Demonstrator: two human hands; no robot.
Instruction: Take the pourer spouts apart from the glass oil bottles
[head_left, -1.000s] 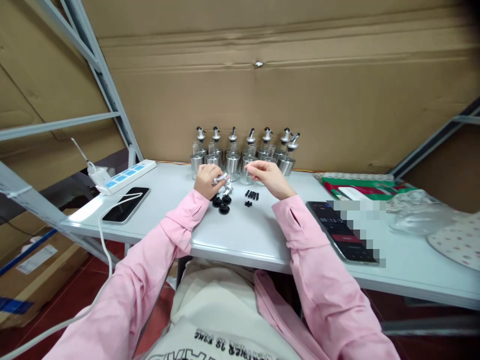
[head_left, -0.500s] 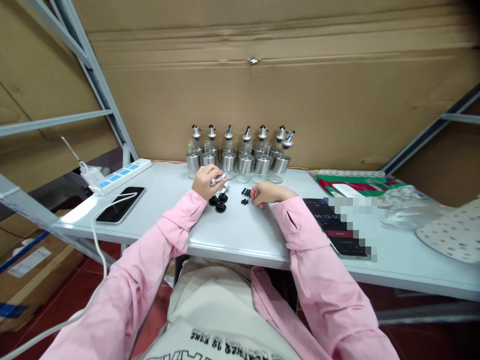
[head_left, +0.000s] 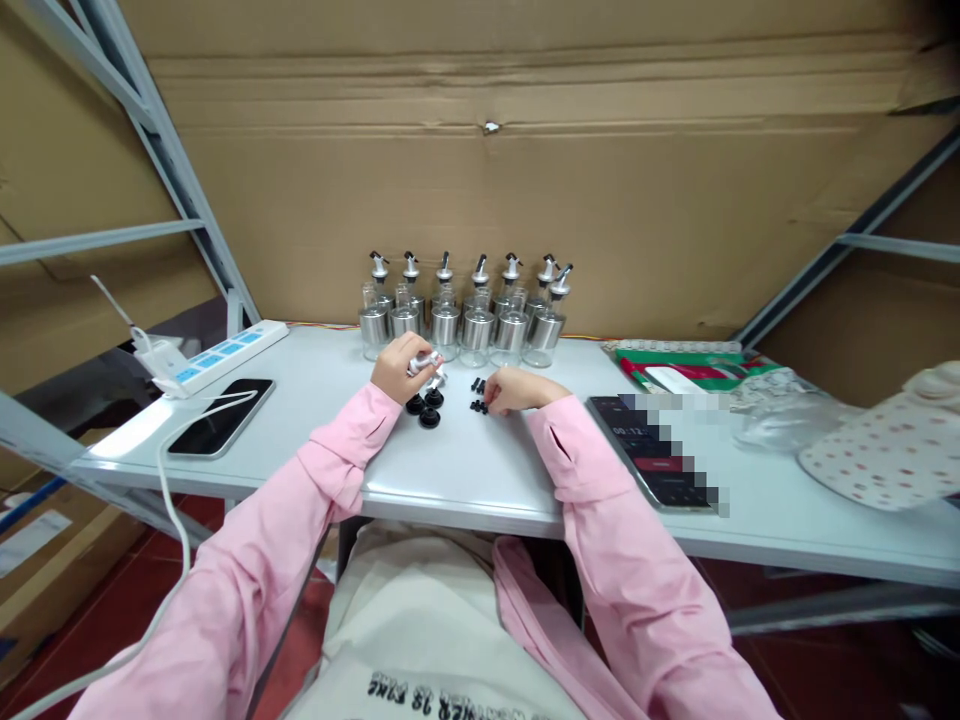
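My left hand [head_left: 403, 367] is closed round a silver pourer top [head_left: 424, 362], above several black stoppers [head_left: 430, 418] on the table. Beside it, my right hand [head_left: 506, 389] has its fingertips pressed together at a group of small black parts [head_left: 478, 406]; whatever is between them is too small to make out. Behind both hands stand two rows of glass bottles with steel sleeves [head_left: 478, 328]. The rear ones and the front right one carry silver pourers with black tips [head_left: 560, 284].
A phone [head_left: 223, 418] and a white power strip [head_left: 232, 357] lie at the left with a white cable. On the right are a larger phone [head_left: 637, 450], a green and red packet [head_left: 701, 368], clear plastic [head_left: 787, 424] and a dotted cloth item [head_left: 885, 450].
The whole view has shifted, so things on the table appear further left. My right hand has moved slightly toward the nearer small black parts. My left hand keeps hold of the silver top.
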